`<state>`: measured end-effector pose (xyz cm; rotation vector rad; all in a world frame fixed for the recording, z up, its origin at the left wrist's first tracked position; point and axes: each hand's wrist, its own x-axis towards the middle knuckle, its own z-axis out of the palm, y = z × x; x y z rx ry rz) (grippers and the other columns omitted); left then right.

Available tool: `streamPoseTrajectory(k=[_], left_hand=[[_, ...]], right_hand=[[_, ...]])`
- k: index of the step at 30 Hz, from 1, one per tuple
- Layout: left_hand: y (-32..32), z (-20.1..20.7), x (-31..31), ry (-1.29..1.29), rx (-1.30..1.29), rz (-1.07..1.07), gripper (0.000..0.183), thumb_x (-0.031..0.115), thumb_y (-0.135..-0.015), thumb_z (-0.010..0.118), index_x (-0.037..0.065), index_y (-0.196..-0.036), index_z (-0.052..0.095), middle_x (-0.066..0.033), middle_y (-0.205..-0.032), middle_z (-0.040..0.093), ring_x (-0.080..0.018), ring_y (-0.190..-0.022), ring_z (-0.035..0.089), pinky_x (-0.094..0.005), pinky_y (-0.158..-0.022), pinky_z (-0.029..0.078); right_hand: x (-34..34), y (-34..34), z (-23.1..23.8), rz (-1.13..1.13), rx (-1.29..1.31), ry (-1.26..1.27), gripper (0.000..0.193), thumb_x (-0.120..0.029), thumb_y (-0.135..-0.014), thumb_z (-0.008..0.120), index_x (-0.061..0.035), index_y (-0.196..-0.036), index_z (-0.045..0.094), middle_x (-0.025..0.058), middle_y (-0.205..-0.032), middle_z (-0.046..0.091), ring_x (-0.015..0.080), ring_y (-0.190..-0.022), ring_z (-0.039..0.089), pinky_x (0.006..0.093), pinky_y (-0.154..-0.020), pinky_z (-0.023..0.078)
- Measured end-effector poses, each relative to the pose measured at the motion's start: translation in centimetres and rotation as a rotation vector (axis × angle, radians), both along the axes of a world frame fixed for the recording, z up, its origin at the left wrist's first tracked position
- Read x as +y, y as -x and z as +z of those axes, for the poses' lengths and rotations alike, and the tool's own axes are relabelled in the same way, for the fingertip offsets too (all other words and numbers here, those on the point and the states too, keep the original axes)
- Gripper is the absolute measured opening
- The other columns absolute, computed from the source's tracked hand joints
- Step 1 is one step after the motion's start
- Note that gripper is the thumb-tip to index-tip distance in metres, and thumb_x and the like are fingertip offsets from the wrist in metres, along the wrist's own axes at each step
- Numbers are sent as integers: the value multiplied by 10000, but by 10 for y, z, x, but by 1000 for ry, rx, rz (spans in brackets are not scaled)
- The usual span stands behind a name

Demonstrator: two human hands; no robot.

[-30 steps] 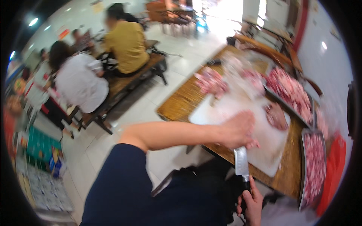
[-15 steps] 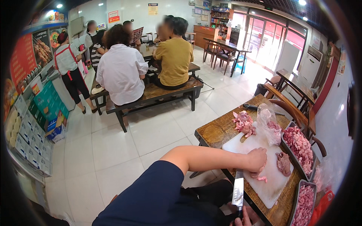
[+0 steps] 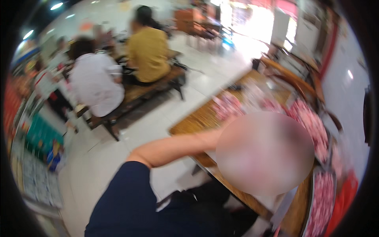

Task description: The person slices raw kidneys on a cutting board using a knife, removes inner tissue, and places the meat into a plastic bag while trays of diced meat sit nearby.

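Observation:
My left forearm (image 3: pixel 179 147) reaches right across the wooden table (image 3: pixel 197 118). A round blurred patch hides most of my left hand, so its fingers and anything in them do not show. The same patch covers most of the white cutting board (image 3: pixel 265 200). At the lower edge my right hand (image 3: pixel 276 232) barely shows, closed at the handle end of a knife. The knife's broad blade (image 3: pixel 283 208) points up toward the board. Just beyond my left hand lies a heap of cut pink meat (image 3: pixel 226 106).
A clear plastic bag (image 3: pixel 252 93) rests behind the meat heap. Two metal trays of chopped meat, a far one (image 3: pixel 310 124) and a near one (image 3: pixel 321 201), line the table's right side. A red bag (image 3: pixel 347 195) lies beyond them. People sit on a bench (image 3: pixel 152 87) at the far left.
The view has swung and smeared. My left arm has moved farther over the table toward the meat heap. The knife has come up beside the board's near right side.

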<state>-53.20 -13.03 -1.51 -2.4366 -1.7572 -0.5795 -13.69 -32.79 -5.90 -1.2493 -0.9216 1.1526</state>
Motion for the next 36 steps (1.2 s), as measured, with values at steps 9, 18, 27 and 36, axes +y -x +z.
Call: streamPoseTrajectory(k=[9, 18, 27, 36], left_hand=[[-50, 29, 1, 370, 76, -745, 525, 79, -773, 675, 113, -1293, 619, -113, -1279, 605, -283, -1258, 515, -431, -1048, 415], [-66, 48, 20, 333, 473, -541, 158, 267, -821, 690, 112, -853, 684, -56, -950, 611, -238, -1051, 539, -471, -989, 373], [-83, 57, 26, 817, -807, -199, 317, 315, -954, 661, 23, -1074, 681, -76, -967, 704, -160, -829, 666, -341, -723, 527], [-86, 20, -28, 304, -74, -28, 262, 225, -923, 654, -6, -1030, 590, -194, -1029, 645, -310, -846, 677, -384, -724, 547]], right_hand=[[6, -14, -1, 135, 127, -36, 709, -89, -934, 533, -74, -1566, 212, 127, -735, 576, 150, -400, 503, 278, -346, 451], [-5, -11, -2, 181, 125, 17, 753, -88, -891, 602, -57, -1554, 245, 122, -725, 587, 149, -403, 508, 270, -363, 449], [-2, -15, 9, 216, 72, 65, 751, 31, -835, 527, -51, -1541, 286, 116, -705, 589, 142, -415, 499, 260, -385, 445], [0, -9, 27, 373, 59, 255, 675, -22, -943, 575, -97, -1553, 295, 93, -800, 594, 115, -507, 522, 256, -458, 442]])
